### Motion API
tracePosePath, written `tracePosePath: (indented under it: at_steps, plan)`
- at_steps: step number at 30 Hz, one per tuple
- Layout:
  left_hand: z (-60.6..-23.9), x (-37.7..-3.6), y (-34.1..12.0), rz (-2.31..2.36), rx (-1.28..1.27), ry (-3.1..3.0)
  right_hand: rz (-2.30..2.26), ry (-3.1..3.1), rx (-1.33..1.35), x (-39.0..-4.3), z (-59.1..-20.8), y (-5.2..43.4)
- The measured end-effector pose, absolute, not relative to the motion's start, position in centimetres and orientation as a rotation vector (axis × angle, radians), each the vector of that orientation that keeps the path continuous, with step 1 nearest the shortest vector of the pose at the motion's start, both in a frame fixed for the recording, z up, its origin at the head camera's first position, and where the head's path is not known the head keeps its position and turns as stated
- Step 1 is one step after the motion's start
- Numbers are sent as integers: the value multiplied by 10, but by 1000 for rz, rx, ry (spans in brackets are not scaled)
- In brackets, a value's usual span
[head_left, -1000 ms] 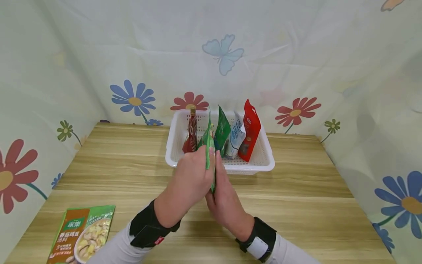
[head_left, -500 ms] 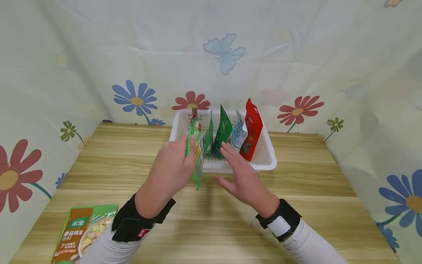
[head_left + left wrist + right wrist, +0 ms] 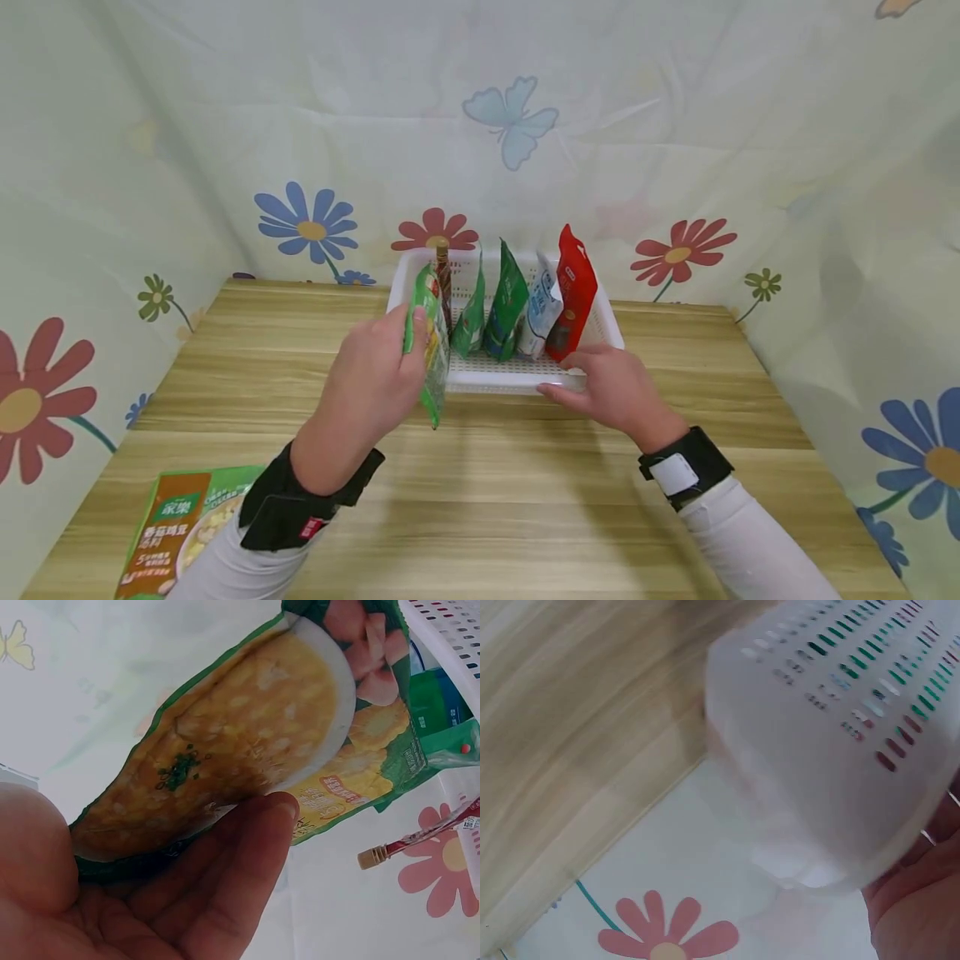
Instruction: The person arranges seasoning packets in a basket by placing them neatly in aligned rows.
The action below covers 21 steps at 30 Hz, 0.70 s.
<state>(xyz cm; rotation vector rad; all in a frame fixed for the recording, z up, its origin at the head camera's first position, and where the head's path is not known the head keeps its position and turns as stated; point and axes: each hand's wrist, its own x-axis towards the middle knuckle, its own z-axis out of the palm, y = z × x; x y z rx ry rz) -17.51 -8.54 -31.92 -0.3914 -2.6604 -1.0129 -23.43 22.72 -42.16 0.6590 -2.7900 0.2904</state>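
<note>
In my left hand is a green soup-mix packet, pinched at its near edge and tilted upright over the front left of the white plastic basket. The left wrist view shows the packet's front, printed with a bowl of soup. My right hand grips the basket's front rim near the right corner, fingers inside and thumb outside. Standing in the basket are a bottle with a gold cap, two green packets, a pale blue packet and a red pouch.
Another soup packet, brown and green, lies flat at the table's front left, partly under the left sleeve. The wooden table ends at a flower-printed cloth wall behind the basket.
The hands have parted. My left hand moved left with the soup-mix packet; my right hand let go of it, moved right and took hold of the basket rim.
</note>
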Motion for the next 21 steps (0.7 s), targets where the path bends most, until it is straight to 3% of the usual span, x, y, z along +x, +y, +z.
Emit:
tracePosePath:
  at_steps: [9, 21]
  plan:
    - [-320, -179, -92, -1017, -358, -2703, 129, -2776, 769, -247, -444, 235]
    - [-313, -193, -107, -992, -304, -2708, 50, -2742, 827, -248, -444, 237]
